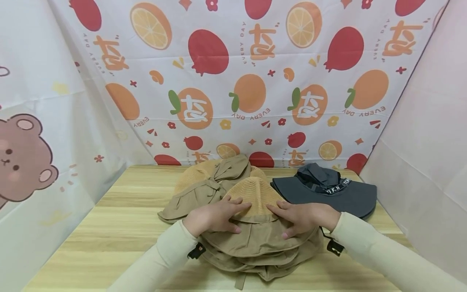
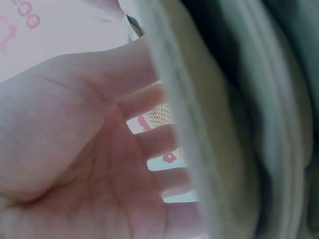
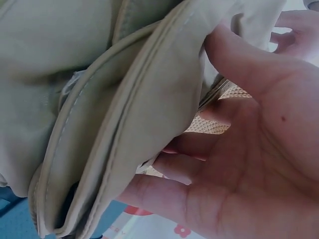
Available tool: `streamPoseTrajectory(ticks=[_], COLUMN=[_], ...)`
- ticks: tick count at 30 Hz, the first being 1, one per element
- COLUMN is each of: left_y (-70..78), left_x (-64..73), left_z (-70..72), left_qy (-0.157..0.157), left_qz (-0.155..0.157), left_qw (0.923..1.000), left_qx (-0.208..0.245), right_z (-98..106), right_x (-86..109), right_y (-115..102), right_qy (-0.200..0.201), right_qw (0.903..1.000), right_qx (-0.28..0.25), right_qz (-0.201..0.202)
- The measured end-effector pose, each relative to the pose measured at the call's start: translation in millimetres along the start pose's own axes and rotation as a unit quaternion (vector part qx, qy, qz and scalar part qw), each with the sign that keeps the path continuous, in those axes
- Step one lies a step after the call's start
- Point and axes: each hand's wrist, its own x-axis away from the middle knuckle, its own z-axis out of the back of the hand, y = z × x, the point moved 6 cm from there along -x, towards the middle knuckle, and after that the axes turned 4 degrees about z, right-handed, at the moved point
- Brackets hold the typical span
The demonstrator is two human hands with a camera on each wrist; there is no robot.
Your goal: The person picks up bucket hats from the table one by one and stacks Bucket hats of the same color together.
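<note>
In the head view, a stack of khaki sun hats (image 1: pixel 255 239) with a woven straw crown (image 1: pixel 257 192) on top lies at the front middle of the table. My left hand (image 1: pixel 213 217) rests on the stack's left side, its fingers spread toward the crown. Opposite it, my right hand (image 1: pixel 304 217) touches the right side with fingers stretched inward. Several layered brims (image 2: pixel 209 129) cross in front of the left fingertips in the left wrist view. The right wrist view shows my right thumb and fingers along the edge of the folded brims (image 3: pixel 149 94).
Behind the stack to the left lies another khaki and straw hat (image 1: pixel 193 196) with a large bow (image 1: pixel 233 167). A dark grey hat (image 1: pixel 328 198) with a white-lettered band sits at the back right. Fruit-print cloth (image 1: pixel 233 134) hangs behind the wooden table (image 1: pixel 120 227).
</note>
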Motion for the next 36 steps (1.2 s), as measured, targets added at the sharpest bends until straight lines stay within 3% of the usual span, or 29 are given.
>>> streamPoseTrajectory(ticks=[18,23,27,31,36], left_y=[-0.9,-2.8,-6.5,-18.9,-55.3], left_x=[1.1,6.1,10.0,14.4,22.3], left_z=[0.5,7.1,18.1,31.3,54.2], left_qy=[-0.002,-0.008,0.005,0.042,0.078], left_qz=[0.003,-0.022,-0.07,-0.106,-0.085], left_qw=[1.0,0.9994,0.9966,0.9922,0.9903], left_qx=[0.004,0.025,0.043,0.05,0.077], right_z=[-0.8,0.9,3.6,9.1,23.8], right_x=[0.4,1.1,2.3,5.7,13.5], right_y=[0.4,1.7,0.4,-2.3,-8.8], right_qy=[0.003,0.005,0.014,0.042,0.115], right_qw=[1.0,1.0,0.9999,0.9989,0.9886], right_qx=[-0.003,-0.008,-0.003,0.008,0.05], right_qz=[0.001,-0.002,0.006,0.021,0.084])
